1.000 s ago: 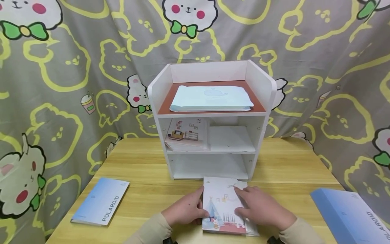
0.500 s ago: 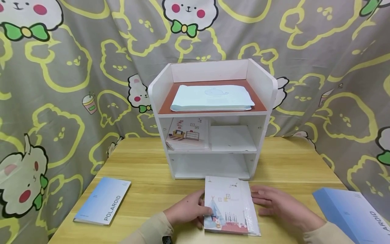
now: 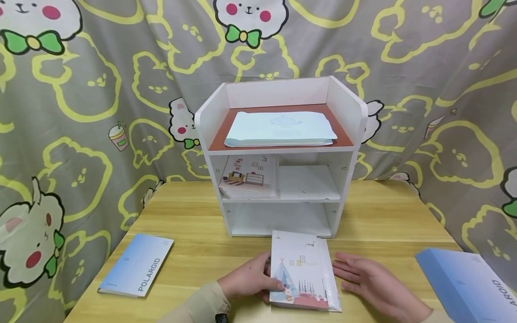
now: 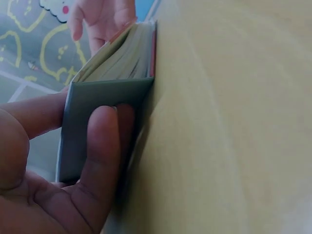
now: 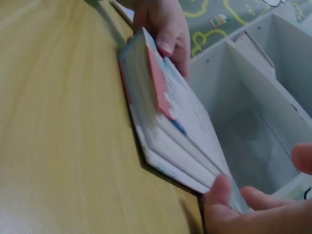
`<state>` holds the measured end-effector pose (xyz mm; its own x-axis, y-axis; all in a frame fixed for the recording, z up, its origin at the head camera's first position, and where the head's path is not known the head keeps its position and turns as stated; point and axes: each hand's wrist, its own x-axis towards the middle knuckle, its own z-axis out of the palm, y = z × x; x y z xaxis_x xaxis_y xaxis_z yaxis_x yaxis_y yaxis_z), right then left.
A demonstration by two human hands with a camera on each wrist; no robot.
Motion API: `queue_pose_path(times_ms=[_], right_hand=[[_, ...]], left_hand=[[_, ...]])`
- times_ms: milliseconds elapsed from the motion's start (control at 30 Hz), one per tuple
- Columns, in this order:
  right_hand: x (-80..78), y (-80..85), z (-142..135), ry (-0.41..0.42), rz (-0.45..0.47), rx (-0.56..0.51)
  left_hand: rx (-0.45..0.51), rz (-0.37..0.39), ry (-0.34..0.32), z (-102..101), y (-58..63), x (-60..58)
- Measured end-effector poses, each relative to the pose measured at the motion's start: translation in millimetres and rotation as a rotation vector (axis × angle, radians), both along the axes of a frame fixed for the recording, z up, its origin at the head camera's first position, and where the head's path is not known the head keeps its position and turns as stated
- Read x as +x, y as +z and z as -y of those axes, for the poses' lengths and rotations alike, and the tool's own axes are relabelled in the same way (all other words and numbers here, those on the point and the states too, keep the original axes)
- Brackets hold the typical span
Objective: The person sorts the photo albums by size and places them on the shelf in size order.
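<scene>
A thick photo album point(image 3: 300, 264) with a white cover, printed with a blue tent and a red ground, lies before the shelf. My left hand point(image 3: 250, 276) grips its left side, thumb on the cover and fingers at the spine. In the left wrist view the album's dark spine point(image 4: 80, 129) sits between thumb and fingers. Just off the right edge, my right hand point(image 3: 371, 280) is held with fingers extended and nothing in it. The right wrist view shows the album's loose pages point(image 5: 156, 117) fanned slightly, with right fingertips point(image 5: 222, 190) close by its corner.
A white three-level shelf point(image 3: 347, 179) stands behind the album. Its top holds a pale whale-print album point(image 3: 278, 130), its middle level an illustrated album point(image 3: 250, 177). Blue POLAROID albums lie on the wooden table point(image 3: 194, 215): a thin one point(image 3: 137, 264) left, a thick one point(image 3: 468, 282) right.
My right hand has lifted off the album's cover and moved right, to beside its edge. My left hand keeps its grip on the left side.
</scene>
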<state>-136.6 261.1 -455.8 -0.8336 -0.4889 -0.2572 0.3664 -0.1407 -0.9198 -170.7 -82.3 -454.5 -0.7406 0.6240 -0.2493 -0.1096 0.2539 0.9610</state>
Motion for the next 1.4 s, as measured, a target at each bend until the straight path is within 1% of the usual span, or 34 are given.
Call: queue_pose_path(times_ms=[100,167,233,400,533,633,767,833,967,1067,1233,1400], right_hand=[[1.7,1.0,8,-0.044,-0.024,0.094],[2.9,2.5,14,-0.051,-0.053,0.158],[4.9,4.5,19,-0.047,-0.084,0.195],[11.4,10.2,30,-0.013,-0.199,0.246],[15.7,11.3,36,-0.007,-0.302,0.381],[19.6,10.6,40,-0.042,-0.375,0.504],[24.5,10.5,44,-0.112,-0.508,0.596],[26.3,10.4,45,-0.15,-0.576,0.61],[28.5,10.1,48,-0.224,-0.707,0.639],[28.8,10.1,48,-0.254,-0.788,0.646],[29.0,12.7,48,-0.286,-0.912,0.685],[28.0,18.1,47,-0.317,-1.031,0.741]], left_hand=[[0.01,0.023,0.023,3,-2.4,1.6],[0.016,0.03,0.036,5,-3.7,3.0],[0.026,0.023,0.041,7,-4.8,4.2],[0.065,-0.028,0.017,9,-5.2,6.2],[0.085,-0.073,-0.01,11,-3.4,9.8],[0.08,-0.087,-0.017,11,-1.5,13.7],[0.038,-0.114,-0.001,9,2.1,17.6],[0.026,-0.147,0.005,9,4.0,19.0],[0.01,-0.236,0.008,7,7.5,21.2],[-0.01,-0.287,0.019,7,11.2,21.8],[-0.016,-0.321,0.033,7,18.5,22.4],[-0.01,-0.34,0.053,6,25.7,20.4]])
